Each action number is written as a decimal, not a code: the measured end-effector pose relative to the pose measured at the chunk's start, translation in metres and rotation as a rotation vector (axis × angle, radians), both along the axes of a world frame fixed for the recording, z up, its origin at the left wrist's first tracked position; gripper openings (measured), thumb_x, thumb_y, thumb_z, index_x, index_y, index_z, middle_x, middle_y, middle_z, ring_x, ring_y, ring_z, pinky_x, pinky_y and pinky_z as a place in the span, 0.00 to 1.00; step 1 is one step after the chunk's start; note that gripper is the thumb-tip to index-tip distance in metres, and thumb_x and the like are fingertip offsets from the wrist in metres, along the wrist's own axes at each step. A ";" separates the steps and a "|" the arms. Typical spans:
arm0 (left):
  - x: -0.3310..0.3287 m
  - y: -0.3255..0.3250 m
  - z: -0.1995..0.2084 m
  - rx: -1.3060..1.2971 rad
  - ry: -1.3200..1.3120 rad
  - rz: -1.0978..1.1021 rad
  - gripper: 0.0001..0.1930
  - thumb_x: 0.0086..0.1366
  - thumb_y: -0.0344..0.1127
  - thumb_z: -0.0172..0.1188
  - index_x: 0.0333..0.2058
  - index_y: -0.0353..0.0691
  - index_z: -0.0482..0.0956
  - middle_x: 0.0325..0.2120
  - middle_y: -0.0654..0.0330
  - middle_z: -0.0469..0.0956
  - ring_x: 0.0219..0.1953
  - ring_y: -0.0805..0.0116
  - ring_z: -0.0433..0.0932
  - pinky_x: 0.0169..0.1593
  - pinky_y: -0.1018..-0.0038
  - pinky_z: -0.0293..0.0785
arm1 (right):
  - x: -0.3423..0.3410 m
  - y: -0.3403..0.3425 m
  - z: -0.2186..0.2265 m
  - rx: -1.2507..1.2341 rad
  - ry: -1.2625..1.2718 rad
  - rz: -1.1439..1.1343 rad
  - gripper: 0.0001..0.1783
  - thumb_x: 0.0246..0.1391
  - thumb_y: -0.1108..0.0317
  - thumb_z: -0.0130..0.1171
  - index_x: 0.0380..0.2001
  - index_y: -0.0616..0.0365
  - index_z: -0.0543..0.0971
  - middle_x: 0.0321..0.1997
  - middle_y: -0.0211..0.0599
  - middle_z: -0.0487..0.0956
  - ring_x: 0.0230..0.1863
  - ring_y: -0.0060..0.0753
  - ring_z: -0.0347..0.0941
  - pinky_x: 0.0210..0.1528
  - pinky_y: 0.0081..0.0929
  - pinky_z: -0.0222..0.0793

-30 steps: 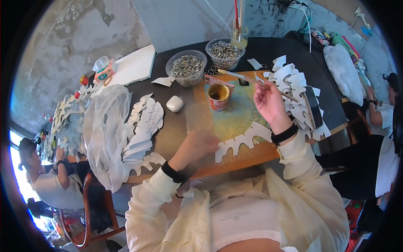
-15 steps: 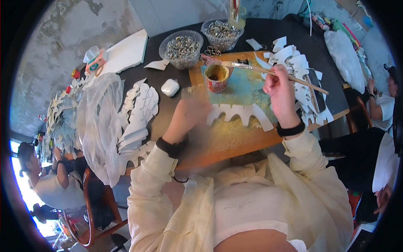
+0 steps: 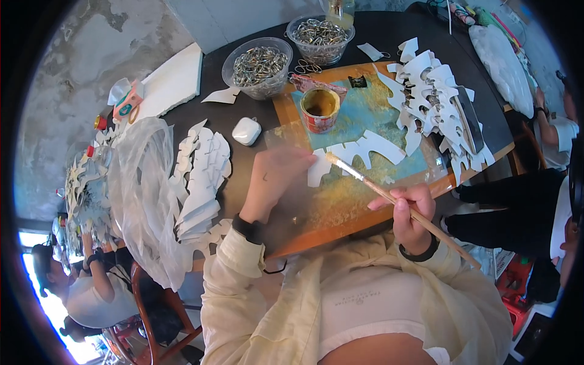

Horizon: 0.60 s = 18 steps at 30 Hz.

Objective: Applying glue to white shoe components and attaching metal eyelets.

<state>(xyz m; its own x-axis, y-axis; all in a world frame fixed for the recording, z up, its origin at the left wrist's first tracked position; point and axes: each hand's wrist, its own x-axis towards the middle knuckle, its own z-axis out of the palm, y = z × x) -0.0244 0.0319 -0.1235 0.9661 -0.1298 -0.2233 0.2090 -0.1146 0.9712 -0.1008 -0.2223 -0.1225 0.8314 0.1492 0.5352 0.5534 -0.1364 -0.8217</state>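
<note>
- The right hand (image 3: pixel 410 213) is closed around a long wooden paintbrush (image 3: pixel 389 198), with the fingers wrapped on the middle of the handle.
- The brush tip lies on the left part of a white paper cutout (image 3: pixel 359 152), which lies flat on a wooden board (image 3: pixel 340 210) smeared with gold and blue paint.
- The left hand (image 3: pixel 274 179) rests on the board just beside the left end of the cutout. Its fingers are bent and loose, and I cannot tell if they press the paper; the hand grips nothing.
- A small cup of gold paint (image 3: pixel 320 108) stands on the board, above the cutout.
- Behind the board are two clear bowls of metal rings (image 3: pixel 258 64).
- A pile of white cutouts (image 3: pixel 435 100) lies at the right side of the board, and another pile (image 3: pixel 201 176) lies on the dark table (image 3: pixel 389 36) to the left.
- A small white case (image 3: pixel 246 131) is near the left pile.
</note>
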 end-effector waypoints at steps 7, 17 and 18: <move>-0.005 -0.002 0.004 -0.064 0.097 0.016 0.10 0.59 0.33 0.66 0.36 0.33 0.82 0.27 0.61 0.82 0.28 0.79 0.79 0.30 0.86 0.71 | 0.001 0.008 0.009 -0.160 -0.027 -0.022 0.07 0.65 0.69 0.45 0.38 0.63 0.65 0.25 0.47 0.81 0.28 0.34 0.82 0.31 0.21 0.73; -0.006 -0.002 -0.002 -0.098 0.051 -0.010 0.10 0.59 0.32 0.66 0.36 0.32 0.82 0.28 0.60 0.82 0.29 0.77 0.80 0.33 0.84 0.72 | 0.003 0.006 0.007 -0.235 -0.139 -0.082 0.05 0.59 0.73 0.53 0.32 0.64 0.71 0.20 0.41 0.81 0.23 0.33 0.82 0.22 0.21 0.73; -0.007 -0.003 -0.001 -0.111 0.050 -0.004 0.10 0.59 0.32 0.66 0.36 0.32 0.82 0.27 0.60 0.82 0.28 0.78 0.79 0.32 0.84 0.72 | 0.003 0.005 0.006 -0.188 -0.135 -0.098 0.05 0.59 0.73 0.53 0.32 0.63 0.71 0.19 0.40 0.81 0.23 0.33 0.81 0.22 0.21 0.73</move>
